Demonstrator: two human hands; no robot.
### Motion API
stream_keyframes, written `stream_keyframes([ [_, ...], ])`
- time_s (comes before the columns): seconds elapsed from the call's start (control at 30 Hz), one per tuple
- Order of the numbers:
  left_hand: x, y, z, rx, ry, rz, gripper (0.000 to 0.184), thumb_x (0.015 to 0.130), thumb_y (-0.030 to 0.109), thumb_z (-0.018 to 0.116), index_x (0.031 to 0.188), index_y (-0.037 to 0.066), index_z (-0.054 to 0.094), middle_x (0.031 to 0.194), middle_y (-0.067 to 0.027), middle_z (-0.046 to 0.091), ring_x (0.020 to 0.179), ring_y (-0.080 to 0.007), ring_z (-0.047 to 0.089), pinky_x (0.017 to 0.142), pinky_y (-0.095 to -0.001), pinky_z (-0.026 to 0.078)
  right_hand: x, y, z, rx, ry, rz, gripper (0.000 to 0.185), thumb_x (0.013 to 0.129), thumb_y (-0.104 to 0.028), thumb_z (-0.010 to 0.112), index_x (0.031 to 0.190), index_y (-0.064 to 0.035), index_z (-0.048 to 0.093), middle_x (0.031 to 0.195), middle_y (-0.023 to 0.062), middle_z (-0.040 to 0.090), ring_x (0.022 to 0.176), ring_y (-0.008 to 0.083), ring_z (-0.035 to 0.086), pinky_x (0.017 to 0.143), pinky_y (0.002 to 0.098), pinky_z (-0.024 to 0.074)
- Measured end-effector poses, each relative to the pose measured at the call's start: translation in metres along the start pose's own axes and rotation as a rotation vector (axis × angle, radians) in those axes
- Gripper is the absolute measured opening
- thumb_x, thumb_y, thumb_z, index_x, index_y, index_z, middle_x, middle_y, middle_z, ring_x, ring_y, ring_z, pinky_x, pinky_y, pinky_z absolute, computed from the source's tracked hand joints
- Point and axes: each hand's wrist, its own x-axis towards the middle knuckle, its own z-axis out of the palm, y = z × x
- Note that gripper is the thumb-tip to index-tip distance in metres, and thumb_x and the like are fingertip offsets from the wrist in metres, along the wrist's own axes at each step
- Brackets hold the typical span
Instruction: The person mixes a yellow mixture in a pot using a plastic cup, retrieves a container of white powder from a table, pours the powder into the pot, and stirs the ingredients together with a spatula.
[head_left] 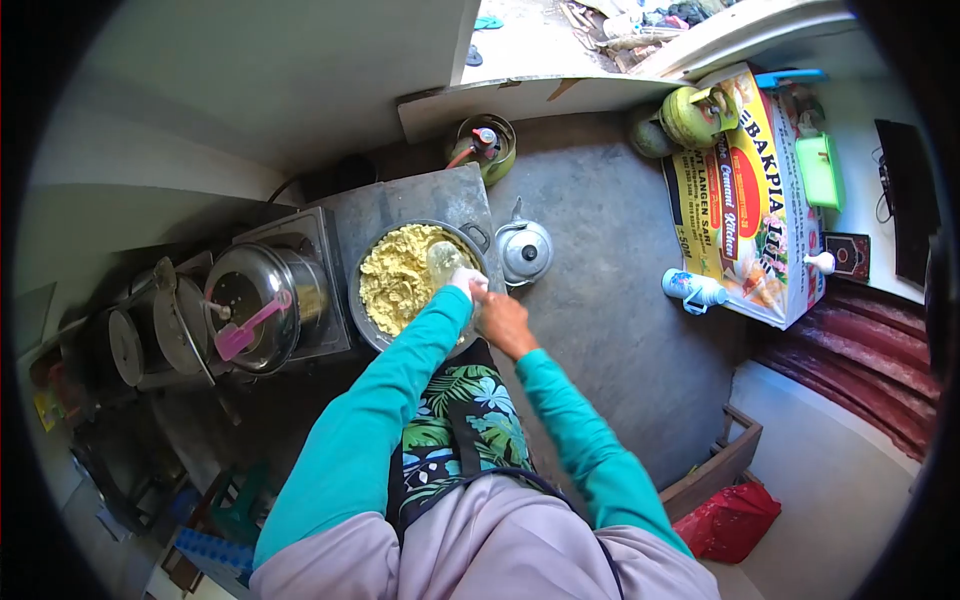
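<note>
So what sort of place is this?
Probably a kitchen: there's a large pan of yellow food, a metal kettle and a gas cylinder near the counter.

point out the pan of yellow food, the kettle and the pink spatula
Pan (356,300): head view, on its left rim
Kettle (525,254): head view, on its lid
Pink spatula (235,342): head view, on its blade

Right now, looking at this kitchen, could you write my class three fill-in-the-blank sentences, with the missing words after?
1. The mixture in the pan is coloured ____.
2. The spatula lying over the shiny lid is coloured ____.
3. On the printed banner, the large word beginning with B is ____.

Missing words: yellow; pink; BAKPIA.
</note>
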Motion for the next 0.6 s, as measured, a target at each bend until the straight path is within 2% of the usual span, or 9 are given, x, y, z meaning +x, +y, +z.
stream_keyframes([
  [0.03,-0.059,0.044,0.053,-0.156,-0.002,0.083,0.013,0.062,0.016,0.058,0.058,0.004,0.054,0.059,-0.0082,0.055,0.051,-0.0206,0.051,0.051,-0.0294,0.042,0.001,-0.007,-0.02,-0.047,0.017,-0.067,0.032,0.081,-0.017,0.044,0.112,-0.016,0.053,0.08,0.0172,0.061,0.073,0.0338,0.06,0.061,0.0436,0.0465],
  [0.13,-0.072,0.082,0.059,-0.204,-0.071,0.184,0.016,0.069,0.018,0.052,0.059,0.006,0.055,0.058,-0.0041,0.055,0.057,-0.0179,0.052,0.057,-0.0272,0.042,0.027,-0.032,-0.053,-0.144,0.011,-0.205,0.026,0.08,-0.015,0.043,0.102,-0.0106,0.057,0.076,0.0169,0.061,0.069,0.0328,0.061,0.056,0.0427,0.0466],
  [0.2,-0.058,0.095,0.037,-0.414,-0.191,-0.084,0.026,0.073,0.024,0.047,0.065,0.002,0.059,0.066,-0.0071,0.06,0.061,-0.0194,0.056,0.06,-0.029,0.044,0.059,-0.04,-0.04,-0.302,0.009,-0.367,0.022,0.076,-0.013,0.045,0.09,-0.0055,0.06,0.074,0.0172,0.062,0.066,0.0317,0.061,0.055,0.0421,0.0473],
  [0.27,-0.055,0.094,0.026,-0.268,-0.322,0.1,0.03,0.075,0.024,0.045,0.071,-0.001,0.061,0.072,-0.0107,0.063,0.067,-0.0215,0.058,0.065,-0.03,0.045,0.079,-0.046,-0.031,-0.367,-0.039,-0.337,0.019,0.073,-0.012,0.047,0.08,-0.0037,0.062,0.074,0.0175,0.062,0.066,0.0305,0.062,0.055,0.0415,0.0482],
  [0.33,-0.022,0.075,0.007,-0.21,-0.328,0.036,0.029,0.073,0.023,0.046,0.07,-0.001,0.061,0.07,-0.0104,0.062,0.063,-0.0212,0.057,0.062,-0.0302,0.045,0.09,-0.041,-0.027,-0.308,-0.097,-0.286,0.019,0.073,-0.014,0.046,0.078,-0.0046,0.063,0.075,0.0185,0.062,0.067,0.0306,0.062,0.056,0.0416,0.0487],
  [0.37,0.006,0.06,-0.007,-0.141,-0.339,-0.014,0.028,0.071,0.023,0.046,0.068,-0.001,0.061,0.068,-0.01,0.061,0.059,-0.0209,0.056,0.059,-0.0304,0.045,0.092,-0.029,-0.018,-0.304,-0.135,-0.267,0.02,0.08,-0.019,0.045,0.091,-0.0099,0.059,0.074,0.0164,0.061,0.07,0.0327,0.061,0.058,0.0433,0.0464],
  [0.47,0.018,0.04,0.002,-0.067,-0.251,-0.223,0.028,0.067,0.022,0.05,0.067,-0.003,0.062,0.064,-0.0106,0.06,0.056,-0.0176,0.057,0.057,-0.0295,0.047,0.076,-0.008,-0.007,-0.009,-0.105,-0.084,0.032,0.077,-0.019,0.049,0.108,-0.0139,0.056,0.081,0.0189,0.061,0.076,0.0355,0.059,0.062,0.0435,0.0461],
  [0.53,0.053,0.009,-0.024,0.044,-0.443,-0.223,0.026,0.065,0.02,0.054,0.072,-0.004,0.064,0.063,-0.0101,0.06,0.056,-0.0165,0.058,0.057,-0.0287,0.048,0.057,0.0,0.001,0.011,-0.186,-0.004,0.047,0.073,-0.017,0.054,0.12,-0.0195,0.049,0.088,0.0208,0.06,0.082,0.0364,0.058,0.067,0.0438,0.0454],
  [0.6,0.051,-0.009,-0.021,0.803,-0.171,-0.216,0.023,0.069,0.02,0.048,0.066,0.0,0.06,0.061,-0.0121,0.058,0.054,-0.0217,0.054,0.057,-0.0332,0.044,0.032,0.004,0.026,0.172,-0.101,0.15,0.054,0.069,-0.013,0.057,0.121,-0.0208,0.047,0.091,0.0212,0.059,0.085,0.0366,0.057,0.068,0.0444,0.0449],
])
